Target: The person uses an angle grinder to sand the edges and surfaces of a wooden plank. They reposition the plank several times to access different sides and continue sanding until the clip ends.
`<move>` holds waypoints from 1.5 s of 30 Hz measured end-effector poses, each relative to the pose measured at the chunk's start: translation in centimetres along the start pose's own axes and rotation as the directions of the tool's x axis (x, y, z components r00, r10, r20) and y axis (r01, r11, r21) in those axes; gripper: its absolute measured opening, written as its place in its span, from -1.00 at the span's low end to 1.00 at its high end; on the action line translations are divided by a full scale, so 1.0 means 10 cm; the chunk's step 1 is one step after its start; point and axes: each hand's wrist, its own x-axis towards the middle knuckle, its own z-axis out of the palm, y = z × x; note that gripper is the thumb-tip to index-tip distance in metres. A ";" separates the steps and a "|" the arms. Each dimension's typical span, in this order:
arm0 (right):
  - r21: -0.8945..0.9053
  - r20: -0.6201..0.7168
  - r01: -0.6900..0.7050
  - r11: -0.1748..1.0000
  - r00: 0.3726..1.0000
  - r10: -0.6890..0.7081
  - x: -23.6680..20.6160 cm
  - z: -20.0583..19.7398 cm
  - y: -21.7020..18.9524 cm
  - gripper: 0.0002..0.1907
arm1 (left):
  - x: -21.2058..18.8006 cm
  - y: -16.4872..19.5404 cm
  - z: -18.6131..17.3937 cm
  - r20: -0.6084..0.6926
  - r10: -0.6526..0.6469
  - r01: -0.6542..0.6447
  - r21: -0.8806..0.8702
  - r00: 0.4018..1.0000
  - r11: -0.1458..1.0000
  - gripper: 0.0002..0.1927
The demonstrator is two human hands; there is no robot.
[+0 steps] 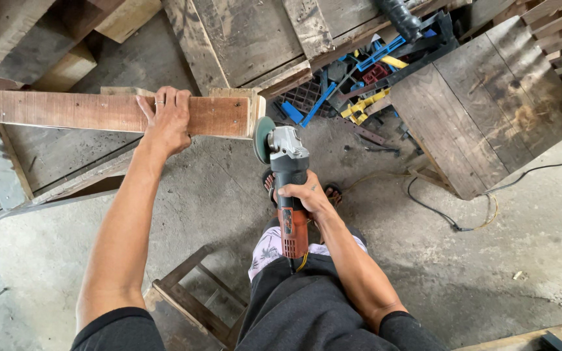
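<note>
left hand (166,121) flat, fingers spread over plank (121,114), pinning it steady | right hand (304,194) wrapped round grinder (285,188), disc at plank's end | plank rests across wooden frame (47,162) above floor (489,260)

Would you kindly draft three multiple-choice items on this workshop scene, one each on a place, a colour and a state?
1. Where does the left hand rest?
A. on the wooden plank
B. on the floor
C. on the cable

2. What colour is the rear body of the angle grinder?
A. blue
B. orange-red
C. white

3. How is the right hand placed?
A. hanging free
B. flat on a crate
C. wrapped around the grinder

Answers: 1 A, the palm lies across the plank's face. 2 B, the housing below the grip is orange-red. 3 C, the fingers close on the tool's body, its disc beside the plank's end.
</note>
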 end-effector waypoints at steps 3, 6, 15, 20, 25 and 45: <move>-0.047 -0.033 0.026 0.999 0.999 -0.027 0.00 0.00 0.01 -0.42 | -0.02 0.00 0.01 -0.038 0.030 -0.030 -0.002 0.999 1.000 -0.12; 0.028 0.017 0.035 0.999 0.999 -0.036 -0.01 0.02 0.01 -0.42 | 0.00 -0.01 0.01 -0.048 0.040 -0.039 0.005 0.998 0.999 -0.11; -0.053 -0.023 0.019 0.998 1.000 -0.020 -0.10 -0.03 0.11 -0.42 | 0.02 0.01 0.03 -0.008 0.004 -0.004 0.026 1.000 1.000 -0.09; -0.047 -0.171 -0.005 0.999 0.985 -0.003 -0.08 -0.08 0.04 -0.40 | 0.02 -0.01 0.04 0.000 0.005 -0.005 0.000 1.000 1.000 -0.06; -0.008 -0.074 -0.038 0.999 0.997 0.037 -0.03 0.07 -0.12 -0.40 | 0.01 -0.01 0.07 -0.045 0.036 -0.034 0.057 0.998 0.998 -0.05; -0.086 -0.062 -0.032 0.996 0.998 0.027 -0.05 0.12 -0.32 -0.49 | -0.16 0.00 0.20 -0.167 0.045 -0.038 0.043 0.985 0.998 -0.02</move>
